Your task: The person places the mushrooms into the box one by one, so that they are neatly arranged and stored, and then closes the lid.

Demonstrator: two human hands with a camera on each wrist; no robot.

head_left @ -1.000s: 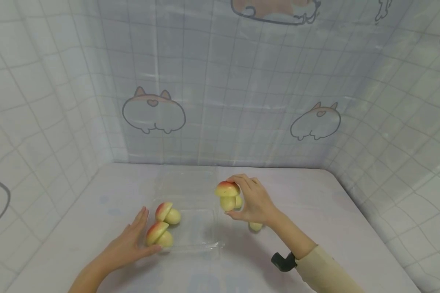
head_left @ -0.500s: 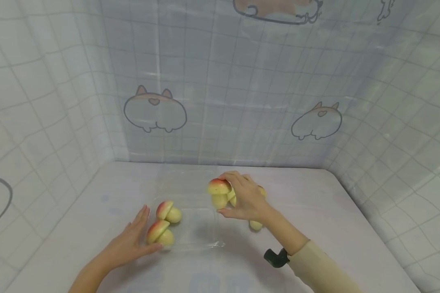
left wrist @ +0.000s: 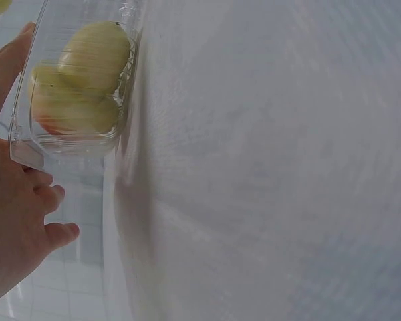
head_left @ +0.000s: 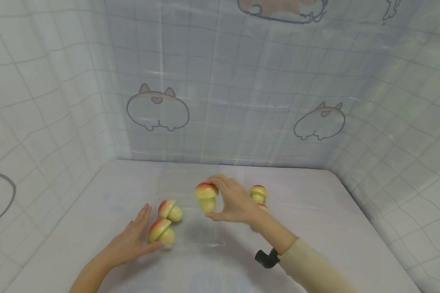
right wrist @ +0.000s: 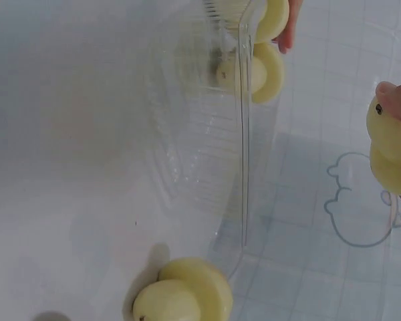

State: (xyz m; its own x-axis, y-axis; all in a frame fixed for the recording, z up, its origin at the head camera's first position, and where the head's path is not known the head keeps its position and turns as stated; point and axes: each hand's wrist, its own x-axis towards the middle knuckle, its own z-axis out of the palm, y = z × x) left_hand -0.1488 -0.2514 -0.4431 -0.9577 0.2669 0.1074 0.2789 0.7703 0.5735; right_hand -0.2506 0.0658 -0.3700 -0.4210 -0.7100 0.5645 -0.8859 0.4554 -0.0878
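My right hand (head_left: 234,201) pinches a yellow toy mushroom (head_left: 207,197) with a red-topped cap between thumb and fingers. It is upright, above the right part of a clear plastic box (head_left: 214,245). Inside the box's left end, two similar mushrooms lie tilted: one towards the back (head_left: 170,211), one in front (head_left: 162,232). My left hand (head_left: 132,240) rests against that left end, fingers extended, thumb along the front. In the left wrist view, its thumb lies by the rim of the clear box (left wrist: 73,144). At the right wrist view's edge, only part of the held mushroom (right wrist: 391,144) shows.
Right of the box, one mushroom (head_left: 258,193) stands on the white table (head_left: 326,228). Another (head_left: 265,208) is mostly hidden behind my right forearm. The box's clear lid (head_left: 185,179) lies back towards the curtain wall (head_left: 238,122). A black device (head_left: 267,258) sits at my right wrist.
My right hand has carried the held mushroom leftwards, from beside the box to above it. A mushroom behind the hand has come into view. My left hand keeps its place at the box.
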